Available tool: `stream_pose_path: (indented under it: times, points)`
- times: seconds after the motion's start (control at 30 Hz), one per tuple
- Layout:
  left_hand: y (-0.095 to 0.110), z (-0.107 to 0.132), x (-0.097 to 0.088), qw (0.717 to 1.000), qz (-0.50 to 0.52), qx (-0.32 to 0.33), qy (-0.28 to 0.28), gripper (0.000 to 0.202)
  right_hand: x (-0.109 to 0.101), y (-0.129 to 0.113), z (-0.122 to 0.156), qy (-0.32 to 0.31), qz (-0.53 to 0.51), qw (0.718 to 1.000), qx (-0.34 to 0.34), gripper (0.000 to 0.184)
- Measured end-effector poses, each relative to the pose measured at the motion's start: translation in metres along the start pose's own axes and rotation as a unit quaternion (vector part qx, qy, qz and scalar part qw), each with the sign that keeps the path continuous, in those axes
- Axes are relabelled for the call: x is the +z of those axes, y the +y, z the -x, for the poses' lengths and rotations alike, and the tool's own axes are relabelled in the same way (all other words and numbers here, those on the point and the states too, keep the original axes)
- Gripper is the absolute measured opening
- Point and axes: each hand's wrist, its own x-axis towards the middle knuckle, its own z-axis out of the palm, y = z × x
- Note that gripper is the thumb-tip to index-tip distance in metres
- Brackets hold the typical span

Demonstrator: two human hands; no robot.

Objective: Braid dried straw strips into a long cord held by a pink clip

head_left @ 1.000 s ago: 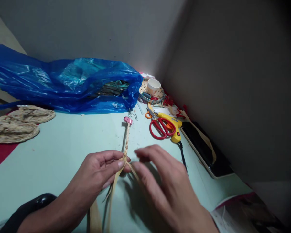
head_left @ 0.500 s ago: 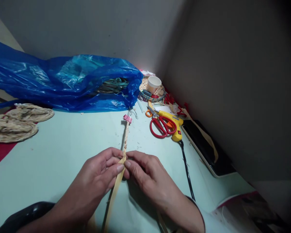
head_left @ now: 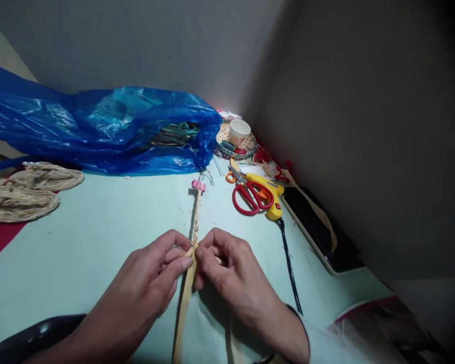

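A thin plaited braid of pale straw-like strips runs toward me from a pink binder clip that grips its far end. At the braid's near end my left hand pinches one strip between thumb and fingers. Close beside it, my right hand pinches another strip, its fingers curled in. Between the hands a loose flat strip hangs down toward me. Below my right hand another pale strip shows in part. My fingers hide where the strips cross.
Behind lies a blue plastic bag with dark strips inside. To the right are red-handled scissors, a yellow glue gun with a black cord, and a dark phone-like slab. A woven basket holds a paper cup. Woven soles lie left.
My right hand's fingers have curled in more around a strip. The hanging strip has swung slightly right and downward, and the hands have parted a little at the thumbs.
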Motion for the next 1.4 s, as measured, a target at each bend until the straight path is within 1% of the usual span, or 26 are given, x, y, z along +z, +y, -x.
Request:
stream_pose_path:
  times: [0.07,0.13,0.23,0.3,0.4,0.47,0.5,0.53,0.57,0.6,0.63,0.67,0.7,0.77,0.8,0.83,0.87,0.93,0.97,1.0,1.07,1.13,1.23,1.27,1.33,1.4]
  points:
    - [0.002,0.001,-0.006,0.993,-0.111,0.048,0.012,0.029,0.001,-0.001,0.000,0.011,0.006,1.000,0.000,0.021]
    - [0.003,0.004,-0.008,0.977,-0.184,0.095,0.055,0.032,0.001,-0.001,0.000,0.017,0.013,1.000,-0.001,0.022]
    - [0.001,0.011,-0.003,0.937,-0.275,0.191,0.097,0.029,0.001,0.000,-0.001,0.015,0.009,1.000,-0.008,0.020]
    - [-0.006,0.014,0.003,0.888,-0.358,0.274,0.095,0.027,0.000,0.000,0.000,0.006,-0.012,1.000,-0.015,0.019]
    - [-0.020,0.015,0.008,0.776,-0.485,0.394,0.084,0.030,-0.001,0.000,0.000,-0.015,-0.055,0.998,-0.023,0.019]
    - [-0.027,0.013,0.011,0.698,-0.550,0.451,0.088,0.034,-0.002,0.000,0.000,-0.029,-0.085,0.996,-0.015,0.020]
    - [-0.029,0.012,0.012,0.667,-0.568,0.472,0.098,0.036,-0.002,0.000,0.000,-0.033,-0.100,0.994,-0.004,0.019]
    - [-0.029,0.012,0.013,0.648,-0.570,0.494,0.111,0.036,-0.002,0.001,0.000,-0.037,-0.117,0.992,0.008,0.019]
    - [-0.028,0.012,0.013,0.640,-0.555,0.517,0.121,0.034,-0.002,0.001,-0.001,-0.040,-0.132,0.990,0.021,0.019]
    - [-0.025,0.012,0.013,0.648,-0.529,0.532,0.129,0.031,-0.003,0.001,-0.002,-0.040,-0.142,0.989,0.033,0.020]
    - [-0.021,0.013,0.013,0.676,-0.493,0.532,0.132,0.027,-0.004,0.000,-0.002,-0.039,-0.147,0.988,0.040,0.020]
    - [-0.015,0.013,0.012,0.720,-0.451,0.511,0.127,0.026,-0.005,0.000,-0.003,-0.039,-0.151,0.987,0.044,0.019]
    - [-0.009,0.012,0.009,0.776,-0.405,0.469,0.118,0.027,-0.005,0.000,-0.003,-0.038,-0.157,0.986,0.043,0.018]
    - [0.002,0.008,0.004,0.892,-0.293,0.328,0.105,0.030,-0.006,0.001,-0.003,-0.038,-0.174,0.983,0.035,0.014]
    - [0.005,0.004,0.002,0.937,-0.225,0.246,0.099,0.027,-0.006,0.001,-0.002,-0.039,-0.185,0.982,0.029,0.013]
    - [0.008,0.000,0.000,0.970,-0.151,0.173,0.077,0.021,-0.006,0.002,-0.002,-0.043,-0.197,0.979,0.024,0.013]
    - [0.009,-0.005,-0.001,0.991,-0.069,0.113,0.030,0.018,-0.005,0.003,-0.002,-0.050,-0.208,0.977,0.019,0.012]
    - [0.006,-0.014,0.000,0.994,0.066,0.040,-0.078,0.021,-0.004,0.005,-0.002,-0.066,-0.223,0.973,0.010,0.014]
    - [0.003,-0.017,0.001,0.987,0.112,0.017,-0.112,0.021,-0.004,0.006,-0.002,-0.066,-0.217,0.974,0.007,0.014]
    - [-0.001,-0.019,0.002,0.982,0.143,-0.005,-0.122,0.022,-0.004,0.006,-0.002,-0.059,-0.196,0.979,0.006,0.013]
    - [-0.006,-0.019,0.004,0.977,0.183,-0.040,-0.106,0.022,-0.006,0.005,-0.001,-0.041,-0.129,0.991,0.003,0.013]
    - [-0.007,-0.018,0.003,0.977,0.181,-0.046,-0.106,0.019,-0.010,0.002,-0.001,-0.040,-0.058,0.997,-0.009,0.015]
    - [-0.004,-0.019,0.000,0.989,0.086,0.015,-0.119,0.023,-0.014,-0.004,0.002,-0.060,0.038,0.997,-0.042,0.020]
    - [-0.002,-0.019,0.000,0.992,0.053,0.028,-0.110,0.025,-0.014,-0.006,0.004,-0.057,0.083,0.994,-0.049,0.020]
    - [0.002,-0.021,0.001,0.997,0.020,0.019,-0.076,0.023,-0.013,-0.010,0.006,-0.042,0.191,0.979,-0.058,0.017]
    - [0.004,-0.021,0.003,0.999,0.022,-0.015,-0.041,0.021,-0.010,-0.010,0.009,-0.022,0.310,0.949,-0.060,0.010]
